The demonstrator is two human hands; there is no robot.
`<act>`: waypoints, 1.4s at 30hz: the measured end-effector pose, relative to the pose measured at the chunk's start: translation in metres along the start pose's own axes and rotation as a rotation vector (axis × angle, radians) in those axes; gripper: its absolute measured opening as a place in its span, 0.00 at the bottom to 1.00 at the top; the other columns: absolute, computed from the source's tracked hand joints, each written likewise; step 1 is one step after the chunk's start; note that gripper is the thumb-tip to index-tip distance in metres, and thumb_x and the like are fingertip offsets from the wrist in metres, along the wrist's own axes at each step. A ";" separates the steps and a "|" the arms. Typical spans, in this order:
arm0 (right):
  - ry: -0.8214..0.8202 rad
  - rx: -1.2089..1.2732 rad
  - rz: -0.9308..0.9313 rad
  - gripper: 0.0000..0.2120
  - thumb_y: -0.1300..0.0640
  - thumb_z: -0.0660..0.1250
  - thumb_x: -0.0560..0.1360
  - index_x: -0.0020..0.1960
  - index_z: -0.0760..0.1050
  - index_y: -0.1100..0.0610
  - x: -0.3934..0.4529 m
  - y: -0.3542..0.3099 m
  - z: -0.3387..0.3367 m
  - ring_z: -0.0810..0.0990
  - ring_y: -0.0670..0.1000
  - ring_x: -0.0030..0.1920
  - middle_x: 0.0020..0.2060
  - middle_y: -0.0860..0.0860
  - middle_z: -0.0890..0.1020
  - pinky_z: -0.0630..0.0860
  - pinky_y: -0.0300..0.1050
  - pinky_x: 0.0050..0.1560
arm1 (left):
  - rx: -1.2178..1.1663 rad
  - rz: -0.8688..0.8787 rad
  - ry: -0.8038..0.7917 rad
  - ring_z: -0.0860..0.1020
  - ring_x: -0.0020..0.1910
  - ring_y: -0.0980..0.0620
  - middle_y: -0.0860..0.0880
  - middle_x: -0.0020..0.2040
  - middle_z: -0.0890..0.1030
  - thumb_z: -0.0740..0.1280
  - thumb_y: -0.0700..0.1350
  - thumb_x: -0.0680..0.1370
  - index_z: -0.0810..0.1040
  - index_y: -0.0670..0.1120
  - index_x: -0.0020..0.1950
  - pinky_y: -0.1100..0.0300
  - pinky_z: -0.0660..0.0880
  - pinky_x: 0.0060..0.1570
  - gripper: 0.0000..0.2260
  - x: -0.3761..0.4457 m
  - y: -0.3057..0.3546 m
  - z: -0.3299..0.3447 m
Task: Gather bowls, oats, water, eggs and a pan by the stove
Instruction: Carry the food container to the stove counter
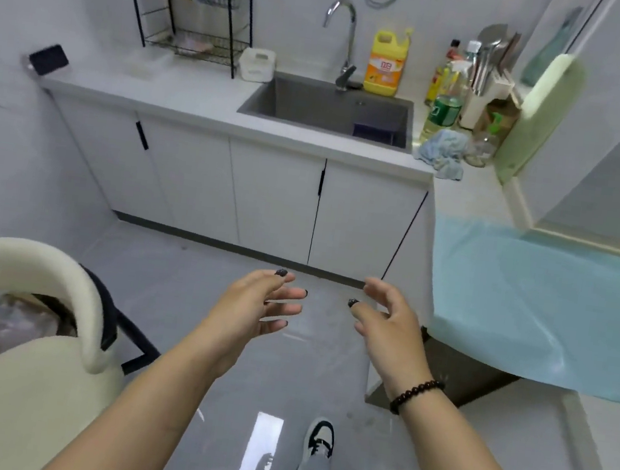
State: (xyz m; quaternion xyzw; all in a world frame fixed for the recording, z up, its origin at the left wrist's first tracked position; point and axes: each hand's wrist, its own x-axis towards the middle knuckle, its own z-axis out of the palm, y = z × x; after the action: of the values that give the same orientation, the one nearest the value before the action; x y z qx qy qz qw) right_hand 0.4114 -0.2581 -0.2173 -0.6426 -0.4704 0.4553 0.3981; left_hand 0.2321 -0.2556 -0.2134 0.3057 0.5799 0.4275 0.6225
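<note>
- I have both hands out in front of me over the grey floor [215, 281], and neither holds anything: my left hand [252, 302] has its fingers [283, 304] spread and loosely bent, my right hand [388, 316] is the same, palms turned toward each other with a gap between them.
- None of the task's things shows plainly: I see no bowl, oats, egg or pan, and no stove. The only water source I can make out is the tap [343, 26] over the sink [329, 107], far ahead.
- The relation that counts: the table [184, 100] with the sink lies straight ahead and well beyond my fingers, with the white cupboard doors [274, 194] beneath it. Everything reachable is farther than both hands.
- On the far left of the table stands a black wire rack [191, 14]; what it holds is too blurred to name. My left hand is the nearer one to it.
- At the far right sit a yellow detergent jug [386, 63], bottles [446, 99] and a blue cloth [445, 150]; my right hand is nearer those.
- A pale blue sheet [528, 303] covers a surface at right, just beside my right hand; what lies under it is hidden.
- I judge gathering has barely begun, so the next move calls for stepping forward first.
</note>
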 end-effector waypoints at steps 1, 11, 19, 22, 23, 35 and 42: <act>-0.034 0.003 0.000 0.20 0.59 0.66 0.77 0.67 0.70 0.50 0.015 -0.004 0.010 0.74 0.42 0.56 0.63 0.44 0.74 0.73 0.51 0.65 | -0.009 0.003 0.028 0.83 0.46 0.50 0.46 0.51 0.85 0.62 0.48 0.81 0.78 0.45 0.59 0.58 0.77 0.44 0.10 0.011 0.006 -0.007; -0.297 -0.041 -0.074 0.16 0.59 0.67 0.75 0.61 0.72 0.47 0.184 -0.077 0.083 0.77 0.42 0.53 0.60 0.43 0.75 0.75 0.50 0.63 | -0.112 0.058 0.257 0.82 0.45 0.51 0.46 0.52 0.85 0.61 0.48 0.82 0.78 0.45 0.59 0.58 0.76 0.45 0.11 0.130 0.095 -0.045; -0.436 -0.109 -0.157 0.14 0.57 0.67 0.75 0.60 0.73 0.48 0.288 -0.139 0.133 0.78 0.43 0.47 0.46 0.42 0.78 0.76 0.41 0.52 | -0.207 0.086 0.383 0.83 0.46 0.51 0.48 0.49 0.86 0.61 0.47 0.82 0.78 0.46 0.58 0.57 0.76 0.44 0.10 0.210 0.148 -0.080; -0.483 -0.125 -0.166 0.14 0.57 0.67 0.76 0.61 0.73 0.49 0.322 -0.153 0.164 0.79 0.44 0.42 0.42 0.44 0.78 0.75 0.36 0.45 | -0.227 0.090 0.411 0.83 0.46 0.51 0.47 0.49 0.86 0.61 0.47 0.82 0.78 0.46 0.57 0.57 0.76 0.44 0.10 0.246 0.166 -0.104; -0.497 -0.136 -0.165 0.14 0.57 0.66 0.76 0.61 0.73 0.49 0.333 -0.158 0.175 0.79 0.44 0.42 0.43 0.45 0.79 0.74 0.33 0.42 | -0.237 0.093 0.418 0.83 0.46 0.51 0.47 0.49 0.86 0.61 0.47 0.82 0.78 0.46 0.57 0.57 0.76 0.44 0.09 0.258 0.172 -0.114; -0.520 -0.161 -0.128 0.13 0.56 0.66 0.76 0.60 0.74 0.48 0.468 -0.233 0.369 0.81 0.56 0.47 0.47 0.49 0.79 0.77 0.38 0.46 | -0.257 0.099 0.417 0.83 0.46 0.50 0.47 0.49 0.86 0.62 0.46 0.81 0.78 0.44 0.57 0.56 0.77 0.46 0.09 0.413 0.272 -0.275; -0.523 -0.119 -0.116 0.13 0.57 0.67 0.75 0.59 0.75 0.49 0.535 -0.261 0.469 0.77 0.48 0.57 0.58 0.43 0.76 0.75 0.49 0.62 | -0.225 0.068 0.420 0.83 0.48 0.50 0.46 0.50 0.86 0.63 0.46 0.81 0.78 0.44 0.59 0.56 0.77 0.46 0.10 0.488 0.324 -0.355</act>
State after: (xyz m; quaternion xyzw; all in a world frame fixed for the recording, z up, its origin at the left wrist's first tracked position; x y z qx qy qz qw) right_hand -0.0254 0.3613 -0.2104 -0.4974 -0.6192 0.5539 0.2497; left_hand -0.1931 0.2814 -0.2038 0.1581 0.6347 0.5641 0.5038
